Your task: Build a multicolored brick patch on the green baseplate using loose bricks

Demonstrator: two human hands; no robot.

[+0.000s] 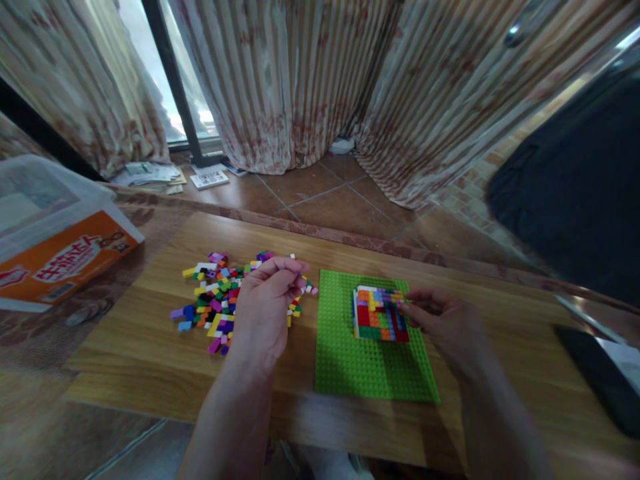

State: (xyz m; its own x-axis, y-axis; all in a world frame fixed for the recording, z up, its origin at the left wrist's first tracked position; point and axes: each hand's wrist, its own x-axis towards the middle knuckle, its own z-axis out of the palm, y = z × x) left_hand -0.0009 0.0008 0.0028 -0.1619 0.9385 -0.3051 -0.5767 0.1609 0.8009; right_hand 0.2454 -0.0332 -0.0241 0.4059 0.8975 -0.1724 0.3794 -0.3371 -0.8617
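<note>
My left hand (267,303) is raised over the right side of a heap of loose toy bricks (215,300), its thumb and fingers pinched together. A small blue brick (299,273) shows in part at those fingertips. On a green studded baseplate (350,367) stands a low block built of many-coloured bricks (380,317), with white and yellow along its left side. My right hand (440,320) reaches in from the right, thumb and fingers closed at the block's upper right edge. Whatever sits between them is hidden.
The wooden table (165,367) carries a dark flat object (595,373) and paper at right. To the left is a clear plastic tub (50,233) with an orange label. Papers (150,175) lie on the floor below striped curtains (280,80). A dark covered shape (575,160) stands far right.
</note>
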